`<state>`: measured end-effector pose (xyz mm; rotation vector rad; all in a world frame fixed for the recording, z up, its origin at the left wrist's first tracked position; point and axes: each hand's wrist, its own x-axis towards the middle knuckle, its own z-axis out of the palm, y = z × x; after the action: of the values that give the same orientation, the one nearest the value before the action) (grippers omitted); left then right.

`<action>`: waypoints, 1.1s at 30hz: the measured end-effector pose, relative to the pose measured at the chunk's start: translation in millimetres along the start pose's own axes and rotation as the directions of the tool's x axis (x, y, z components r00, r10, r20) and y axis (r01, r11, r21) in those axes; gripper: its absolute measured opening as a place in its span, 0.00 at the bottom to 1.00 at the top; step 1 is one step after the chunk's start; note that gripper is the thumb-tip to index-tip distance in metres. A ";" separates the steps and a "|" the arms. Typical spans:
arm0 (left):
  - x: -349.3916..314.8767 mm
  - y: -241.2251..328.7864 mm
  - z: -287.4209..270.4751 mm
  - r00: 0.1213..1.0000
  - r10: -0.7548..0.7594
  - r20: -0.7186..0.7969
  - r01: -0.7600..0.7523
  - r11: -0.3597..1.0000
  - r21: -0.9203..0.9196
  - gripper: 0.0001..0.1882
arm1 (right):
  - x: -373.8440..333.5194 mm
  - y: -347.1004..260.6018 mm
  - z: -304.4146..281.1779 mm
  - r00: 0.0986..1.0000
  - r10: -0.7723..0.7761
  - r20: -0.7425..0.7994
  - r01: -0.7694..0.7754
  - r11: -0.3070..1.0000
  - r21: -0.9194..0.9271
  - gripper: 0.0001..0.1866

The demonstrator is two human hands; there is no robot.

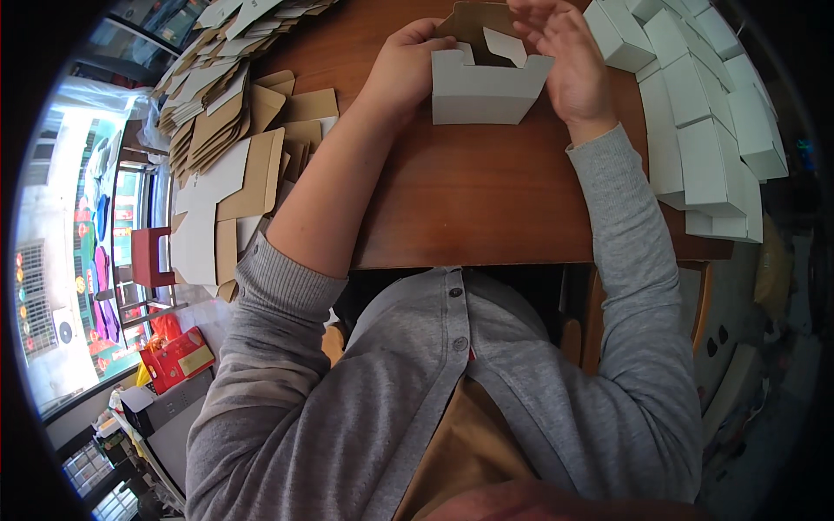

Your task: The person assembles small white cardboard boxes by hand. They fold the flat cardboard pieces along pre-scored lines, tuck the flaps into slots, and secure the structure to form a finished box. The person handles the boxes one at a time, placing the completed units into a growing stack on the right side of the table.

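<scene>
A small white cardboard box (478, 94), brown on its inside, stands upright on the wooden table at the far middle. Its top is uncovered, with a brown back flap raised and a white side flap (504, 45) tilted over the opening. My left hand (408, 62) grips the box's left side, fingers bent over the upper edge and partly hidden. At the right side, my right hand (569, 65) is raised with its fingers apart, close to the rim and the right flap. Whether its fingertips touch the cardboard I cannot tell.
Flat unfolded cardboard blanks (217, 130), white and brown, lie in a tall heap along the left of the wooden table (469, 200). Several folded white boxes (708, 143) are stacked at the right edge. A red stool (151, 257) and a red bag (177, 358) are off to the left.
</scene>
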<state>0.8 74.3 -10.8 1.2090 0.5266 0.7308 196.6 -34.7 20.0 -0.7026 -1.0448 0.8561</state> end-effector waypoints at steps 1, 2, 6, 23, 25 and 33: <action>-1.1 2.0 2.6 1.000 -0.002 -0.004 0.002 1.000 0.008 0.10 | 1.8 2.0 -4.2 0.989 -0.119 0.089 0.130 0.983 -0.130 0.32; -1.4 2.4 4.1 1.000 -0.002 -0.005 0.002 1.000 0.007 0.10 | 1.4 -0.3 -10.5 0.971 -0.152 0.184 0.188 0.962 -0.196 0.29; -1.3 2.6 1.8 1.000 0.018 -0.022 -0.017 1.000 0.025 0.10 | 2.2 -18.5 -8.3 0.891 -0.058 0.450 0.249 0.892 -0.378 0.23; -0.1 -0.3 -1.2 0.995 0.081 0.063 -0.076 0.994 -0.081 0.16 | -6.9 8.4 10.1 0.999 -0.017 -0.038 -0.010 0.791 -0.612 0.26; -0.8 2.2 -0.5 0.989 0.115 0.090 -0.099 0.981 -0.164 0.17 | -7.5 6.7 10.3 0.999 0.022 -0.044 -0.043 0.815 -0.578 0.25; -10.3 8.6 3.4 0.989 0.092 0.117 -0.089 0.996 -0.032 0.20 | -3.7 11.5 6.4 0.992 0.085 -0.091 -0.122 0.788 -0.604 0.21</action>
<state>-5.5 66.0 -1.8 1.2494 0.3645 0.7352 186.6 -31.6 11.0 -1.3368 -1.2492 0.5734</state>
